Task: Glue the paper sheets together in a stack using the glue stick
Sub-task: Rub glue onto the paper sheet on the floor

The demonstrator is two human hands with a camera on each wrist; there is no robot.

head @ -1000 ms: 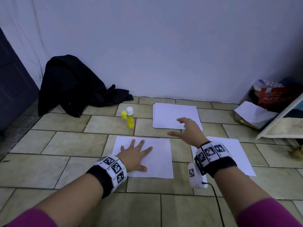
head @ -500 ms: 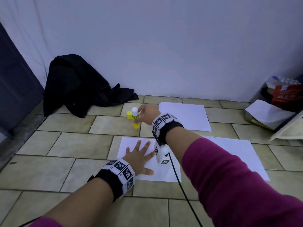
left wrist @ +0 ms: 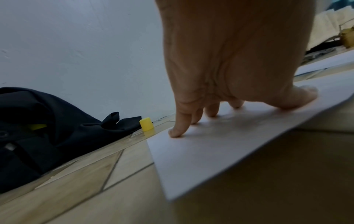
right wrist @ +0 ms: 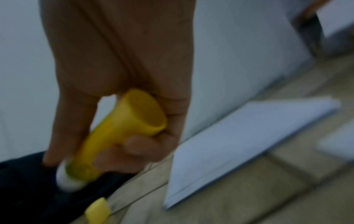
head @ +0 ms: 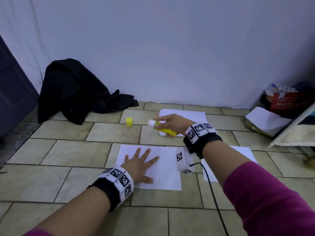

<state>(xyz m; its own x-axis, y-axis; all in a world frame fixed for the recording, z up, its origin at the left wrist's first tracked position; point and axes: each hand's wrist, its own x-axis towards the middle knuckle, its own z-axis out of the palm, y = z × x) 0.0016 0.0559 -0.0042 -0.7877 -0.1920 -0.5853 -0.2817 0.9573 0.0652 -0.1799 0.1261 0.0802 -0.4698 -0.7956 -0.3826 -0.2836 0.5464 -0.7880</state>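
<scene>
My right hand (head: 167, 122) grips the yellow glue stick (head: 162, 128) above the floor, its white tip (head: 151, 122) pointing left; the right wrist view shows the fingers curled round the glue stick (right wrist: 116, 133). Its yellow cap (head: 129, 121) stands alone on a tile, also seen as the cap (left wrist: 146, 124). My left hand (head: 139, 165) lies flat with spread fingers on a white sheet (head: 166, 169) in front of me, its fingertips (left wrist: 175, 132) pressing the paper. A paper stack (head: 192, 115) lies by the wall and another sheet (head: 242, 154) to the right.
A black garment (head: 73, 89) is heaped against the wall at the left. A box with packages and paper (head: 279, 106) and a leaning board (head: 293, 132) stand at the right. A dark door (head: 12, 92) lines the left edge. The floor is tiled.
My right hand reached left from over the paper stack, took hold of the upright glue stick and lifted it off the floor, tilting it. The cap stayed behind. My left hand kept still.
</scene>
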